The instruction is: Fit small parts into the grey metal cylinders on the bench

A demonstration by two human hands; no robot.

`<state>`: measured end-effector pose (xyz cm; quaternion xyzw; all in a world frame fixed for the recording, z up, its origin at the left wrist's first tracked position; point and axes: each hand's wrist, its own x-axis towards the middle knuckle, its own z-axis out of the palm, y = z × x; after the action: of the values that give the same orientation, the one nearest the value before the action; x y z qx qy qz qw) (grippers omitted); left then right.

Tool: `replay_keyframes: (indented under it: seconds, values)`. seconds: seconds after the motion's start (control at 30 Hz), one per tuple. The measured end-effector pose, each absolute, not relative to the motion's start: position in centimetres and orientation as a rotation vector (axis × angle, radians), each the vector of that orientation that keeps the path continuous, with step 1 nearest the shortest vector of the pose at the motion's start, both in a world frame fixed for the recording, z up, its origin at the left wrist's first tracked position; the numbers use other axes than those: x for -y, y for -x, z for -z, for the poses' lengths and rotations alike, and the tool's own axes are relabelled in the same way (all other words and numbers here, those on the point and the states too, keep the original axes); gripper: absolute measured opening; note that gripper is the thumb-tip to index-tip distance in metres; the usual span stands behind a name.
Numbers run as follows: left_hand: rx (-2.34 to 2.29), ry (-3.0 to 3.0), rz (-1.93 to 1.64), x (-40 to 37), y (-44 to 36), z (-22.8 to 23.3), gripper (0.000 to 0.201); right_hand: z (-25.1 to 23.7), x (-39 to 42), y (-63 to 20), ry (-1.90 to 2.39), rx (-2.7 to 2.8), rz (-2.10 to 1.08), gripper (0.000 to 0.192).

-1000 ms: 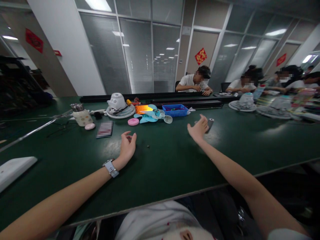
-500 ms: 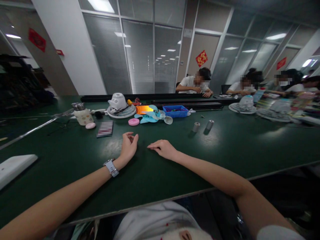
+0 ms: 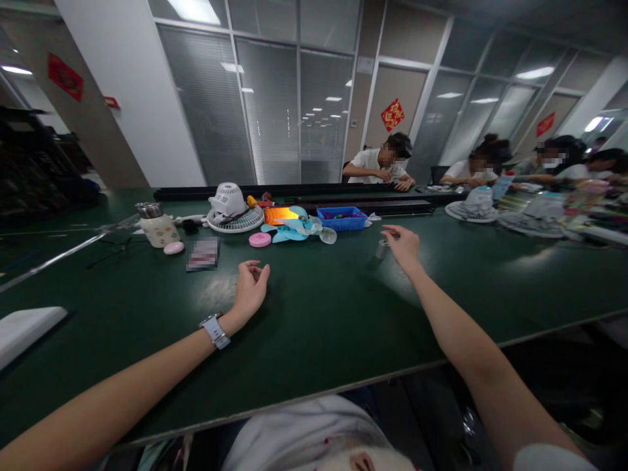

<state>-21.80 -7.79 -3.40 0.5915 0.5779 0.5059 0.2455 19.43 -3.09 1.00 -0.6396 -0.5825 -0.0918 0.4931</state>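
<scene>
My right hand (image 3: 403, 246) is above the table beside a small grey metal cylinder (image 3: 381, 248), which stands upright and looks like a battery. Its fingers stretch left over the cylinder's top edge with a gap between them, and I see nothing held. The second cylinder is hidden, behind or under this hand. Loosely curled, my left hand (image 3: 251, 288) rests on the green table (image 3: 314, 327) with thumb and fingers apart and nothing in them. A watch (image 3: 214, 330) is on the left wrist.
Along the back lie a white fan part (image 3: 229, 199), light-blue fan blades (image 3: 294, 229), a blue tray (image 3: 342, 219) and a pink disc (image 3: 260, 240). To the left stands a patterned bottle (image 3: 159, 226) by a pink oval object (image 3: 173, 248). A person (image 3: 377, 163) sits opposite.
My right hand has moved right and away from me, from near the left hand to the cylinders, now covering one. My left hand has stayed almost still.
</scene>
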Motion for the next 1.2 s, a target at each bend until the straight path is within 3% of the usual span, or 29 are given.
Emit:
replay_keyframes:
  seconds: [0.67, 0.9, 1.07, 1.2]
  values:
    - [-1.612, -1.628, -1.335, 8.2, 21.6, 2.9, 0.039, 1.7, 1.1, -21.3, 1.633, 1.455, 0.172, 0.023]
    - [-1.595, -1.658, -1.327, 6.7, 22.4, 4.6, 0.053, 2.5, 1.0, -21.2, 1.71, 1.313, -0.148, 0.059]
    - [-1.569, -1.642, -1.321, 6.2, 22.7, 4.7, 0.059, 2.9, 1.2, -21.5, 1.802, 1.339, -0.293, 0.03]
    - [-1.547, -1.666, -1.297, 7.1, 23.0, 4.5, 0.061, 2.2, 1.9, -19.2, 1.703, 1.335, -0.326, 0.032]
